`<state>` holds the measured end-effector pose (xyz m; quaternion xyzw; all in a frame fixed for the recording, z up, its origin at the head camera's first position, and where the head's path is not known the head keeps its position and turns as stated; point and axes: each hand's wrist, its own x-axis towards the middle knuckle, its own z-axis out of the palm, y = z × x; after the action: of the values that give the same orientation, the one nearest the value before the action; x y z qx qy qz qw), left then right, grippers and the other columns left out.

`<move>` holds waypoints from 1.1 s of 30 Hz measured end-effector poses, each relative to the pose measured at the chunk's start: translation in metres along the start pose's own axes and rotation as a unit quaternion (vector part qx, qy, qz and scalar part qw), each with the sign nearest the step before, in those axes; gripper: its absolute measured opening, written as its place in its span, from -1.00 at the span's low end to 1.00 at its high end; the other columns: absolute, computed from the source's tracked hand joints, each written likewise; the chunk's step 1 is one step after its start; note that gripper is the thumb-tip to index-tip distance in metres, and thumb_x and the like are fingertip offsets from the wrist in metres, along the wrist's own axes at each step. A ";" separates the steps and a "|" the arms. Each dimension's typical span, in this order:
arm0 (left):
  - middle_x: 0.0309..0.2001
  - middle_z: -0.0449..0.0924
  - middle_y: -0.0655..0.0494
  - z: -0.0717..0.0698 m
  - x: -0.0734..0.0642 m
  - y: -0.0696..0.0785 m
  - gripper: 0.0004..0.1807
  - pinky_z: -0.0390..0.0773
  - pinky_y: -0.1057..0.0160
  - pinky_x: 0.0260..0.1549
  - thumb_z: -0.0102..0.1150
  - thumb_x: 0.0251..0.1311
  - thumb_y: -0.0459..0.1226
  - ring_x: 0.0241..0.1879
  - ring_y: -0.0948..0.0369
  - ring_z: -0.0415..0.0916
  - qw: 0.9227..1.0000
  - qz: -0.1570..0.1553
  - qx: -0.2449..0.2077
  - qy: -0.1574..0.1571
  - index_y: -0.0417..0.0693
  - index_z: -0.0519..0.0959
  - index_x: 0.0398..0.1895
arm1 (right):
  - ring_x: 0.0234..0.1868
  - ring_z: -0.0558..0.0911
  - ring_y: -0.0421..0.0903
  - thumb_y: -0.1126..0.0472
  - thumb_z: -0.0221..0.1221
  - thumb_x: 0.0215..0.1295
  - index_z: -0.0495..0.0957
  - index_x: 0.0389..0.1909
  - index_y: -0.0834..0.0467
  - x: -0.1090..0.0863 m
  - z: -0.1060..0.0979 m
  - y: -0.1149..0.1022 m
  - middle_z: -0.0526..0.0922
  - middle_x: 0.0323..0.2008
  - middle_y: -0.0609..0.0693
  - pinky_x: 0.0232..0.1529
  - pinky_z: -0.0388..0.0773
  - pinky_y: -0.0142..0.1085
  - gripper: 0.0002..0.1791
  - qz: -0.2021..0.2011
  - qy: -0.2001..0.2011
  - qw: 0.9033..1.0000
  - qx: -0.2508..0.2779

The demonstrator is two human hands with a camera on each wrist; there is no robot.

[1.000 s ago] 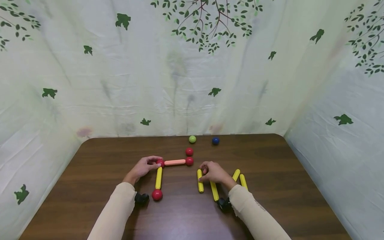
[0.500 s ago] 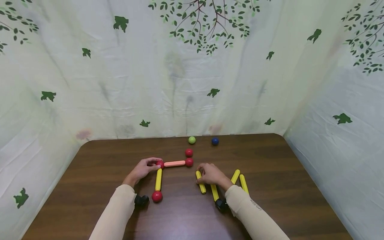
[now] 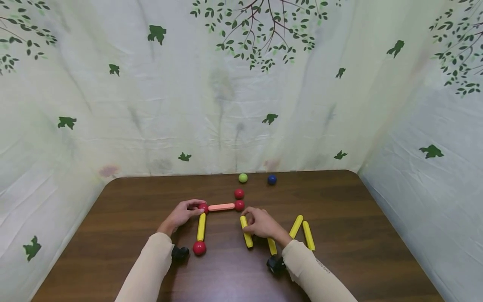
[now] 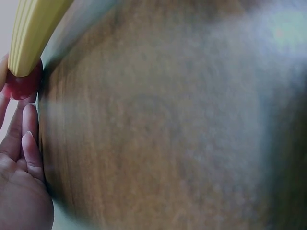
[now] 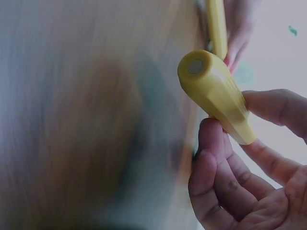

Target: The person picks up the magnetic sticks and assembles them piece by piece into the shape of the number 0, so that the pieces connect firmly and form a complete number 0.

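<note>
My left hand pinches a red ball at the corner of a joined shape. From that ball a pink stick runs right to a second red ball. A yellow stick runs from it towards me to another red ball. In the left wrist view, fingers surround the corner ball. My right hand holds a separate yellow stick between thumb and fingers, just right of the shape. The right wrist view shows a pale round disc in this stick's end.
A loose red ball sits behind the shape's right end. Further back are a green ball and a blue ball. More yellow sticks lie right of and under my right forearm. A leaf-patterned cloth rises behind the table.
My right hand has gripped the yellow stick and carried it left, tilting it, towards the right end of the shape. My left hand stays on the corner ball.
</note>
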<state>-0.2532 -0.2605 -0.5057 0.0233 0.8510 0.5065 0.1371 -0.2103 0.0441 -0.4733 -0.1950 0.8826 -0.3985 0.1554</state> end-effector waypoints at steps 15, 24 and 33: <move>0.05 0.53 -0.08 0.002 -0.003 0.000 -0.55 0.41 0.05 0.05 0.25 0.23 -0.18 -0.01 0.04 0.40 1.000 0.001 -0.005 0.002 -0.15 0.52 0.17 | -0.54 0.57 -0.12 0.51 0.23 0.13 0.45 0.01 0.31 -0.016 0.058 -0.019 0.55 -0.53 0.02 -0.43 0.64 -0.16 -0.61 0.035 -0.081 0.934 0.347; 0.07 0.53 -0.13 0.002 0.001 0.003 -0.56 0.42 0.09 0.03 0.24 0.25 -0.23 -0.02 0.02 0.41 1.000 0.009 -0.012 -0.002 -0.17 0.52 0.17 | -0.57 0.59 -0.12 0.58 0.19 0.06 0.44 -0.07 0.34 -0.016 0.087 -0.031 0.57 -0.50 0.06 -0.49 0.64 -0.17 -0.62 0.041 -0.103 0.898 0.425; 0.08 0.51 -0.14 0.002 -0.002 0.009 -0.57 0.38 0.03 0.05 0.23 0.26 -0.23 -0.01 0.02 0.38 1.000 0.002 -0.010 -0.004 -0.17 0.52 0.17 | -0.58 0.59 -0.15 0.59 0.17 0.07 0.50 -0.22 0.36 -0.013 0.104 -0.044 0.58 -0.53 0.05 -0.48 0.64 -0.21 -0.77 0.063 -0.140 0.892 0.426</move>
<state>-0.2514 -0.2552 -0.4983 0.0261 0.8450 0.5155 0.1398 -0.1445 -0.0432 -0.5042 -0.1082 0.6078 -0.6941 0.3704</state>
